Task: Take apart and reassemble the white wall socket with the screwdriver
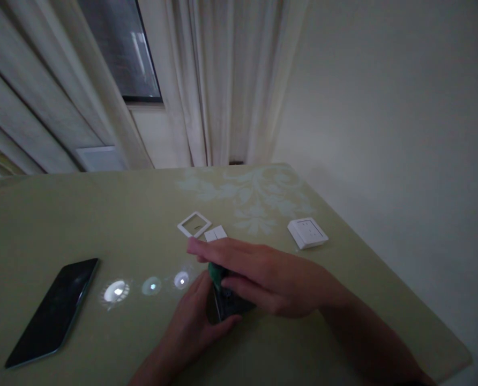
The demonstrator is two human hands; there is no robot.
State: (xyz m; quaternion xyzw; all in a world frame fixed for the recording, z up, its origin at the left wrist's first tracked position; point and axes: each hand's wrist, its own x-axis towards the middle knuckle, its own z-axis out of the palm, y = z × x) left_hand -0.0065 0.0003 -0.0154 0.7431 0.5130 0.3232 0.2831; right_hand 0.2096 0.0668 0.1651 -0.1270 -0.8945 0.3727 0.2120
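My left hand is closed on the near and left edges of a dark square switch module, which rests at the table's near side. Over it lies my right hand, its fingers stretched to the left and its thumb bent in below. A green screwdriver handle shows between the right hand's fingers and thumb; its tip is hidden. Just beyond the right fingers lie a white square frame and a white switch panel, whose near part is covered by the hand.
A white wall socket sits on the right of the table. On the left lies a black tablet. A pale wall runs along the right edge, and curtains hang behind the table.
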